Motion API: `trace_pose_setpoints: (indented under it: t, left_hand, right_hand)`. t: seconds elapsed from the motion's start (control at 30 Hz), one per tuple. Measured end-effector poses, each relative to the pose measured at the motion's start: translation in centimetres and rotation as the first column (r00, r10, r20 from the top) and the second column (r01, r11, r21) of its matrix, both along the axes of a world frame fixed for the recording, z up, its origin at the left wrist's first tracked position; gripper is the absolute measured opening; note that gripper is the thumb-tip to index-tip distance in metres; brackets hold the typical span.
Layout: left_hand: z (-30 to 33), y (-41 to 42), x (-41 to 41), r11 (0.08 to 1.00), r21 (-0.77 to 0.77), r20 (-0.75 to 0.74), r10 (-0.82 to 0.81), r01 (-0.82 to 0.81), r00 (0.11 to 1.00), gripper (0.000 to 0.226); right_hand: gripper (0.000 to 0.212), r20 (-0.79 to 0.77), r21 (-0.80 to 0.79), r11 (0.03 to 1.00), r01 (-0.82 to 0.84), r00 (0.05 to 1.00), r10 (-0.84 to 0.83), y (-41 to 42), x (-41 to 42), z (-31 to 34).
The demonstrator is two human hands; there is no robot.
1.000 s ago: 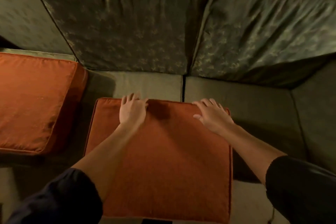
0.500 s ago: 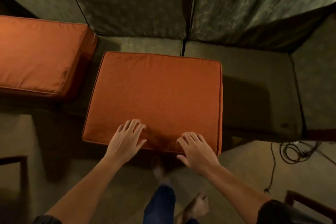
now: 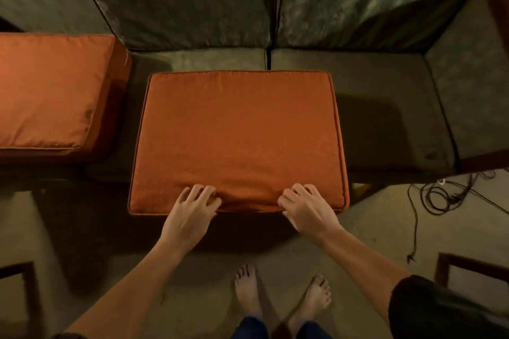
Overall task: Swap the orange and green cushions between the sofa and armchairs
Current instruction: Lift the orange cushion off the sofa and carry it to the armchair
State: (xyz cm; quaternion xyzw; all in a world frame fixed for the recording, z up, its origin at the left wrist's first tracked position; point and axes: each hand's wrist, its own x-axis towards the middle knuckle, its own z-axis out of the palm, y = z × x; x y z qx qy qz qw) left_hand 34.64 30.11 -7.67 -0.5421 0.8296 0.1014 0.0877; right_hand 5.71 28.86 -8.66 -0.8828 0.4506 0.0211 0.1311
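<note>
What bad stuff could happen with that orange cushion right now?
1. The orange cushion sticks out past the sofa seat toward the person, so it might tip onto the floor if both hands let go.
2. A loose cable lies on the floor to the right, near the bare feet; a step that way could trip the person.
3. The left hand and right hand only pinch the near edge, so the grip might slip.
</note>
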Motion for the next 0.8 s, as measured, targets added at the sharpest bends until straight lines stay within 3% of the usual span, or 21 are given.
trace_pose_setpoints:
  t: [0.1,0.27,0.37,0.5,0.67,0.8]
  left_hand:
    - [3.0,-0.6,-0.3,0.999,-0.016,-0.127,0.046,-0.048,0.991,0.024]
    - [9.9,-2.6,-2.0,0.978,-0.120,-0.349,0.122,-0.173,0.929,0.015]
    - [14.8,-4.7,-3.9,0.967,-0.180,-0.425,0.089,-0.180,0.901,0.004]
    - [21.2,-7.3,-7.0,0.971,-0.195,-0.435,0.038,-0.135,0.899,0.008]
    - [26.8,-8.0,-14.5,0.981,-0.182,-0.458,-0.147,0.069,0.877,0.008]
    - [29.2,-5.0,-25.0,0.928,-0.139,-0.478,-0.368,0.345,0.798,0.014]
  right_hand:
    - [0.018,0.108,0.047,0.987,0.152,0.982,-0.156,-0.5,-0.2,3.6]
    - [0.015,0.285,0.101,0.886,0.453,0.840,-0.462,-1.6,-0.4,10.9]
    - [0.017,0.357,0.070,0.855,0.515,0.787,-0.503,-3.1,-1.5,15.1]
    - [0.013,0.451,0.023,0.828,0.560,0.733,-0.509,-3.9,-4.7,21.4]
    - [0.010,0.435,-0.022,0.804,0.594,0.730,-0.528,0.4,-12.4,27.8]
    - [0.006,0.334,0.020,0.697,0.716,0.653,-0.680,9.1,-21.1,30.7]
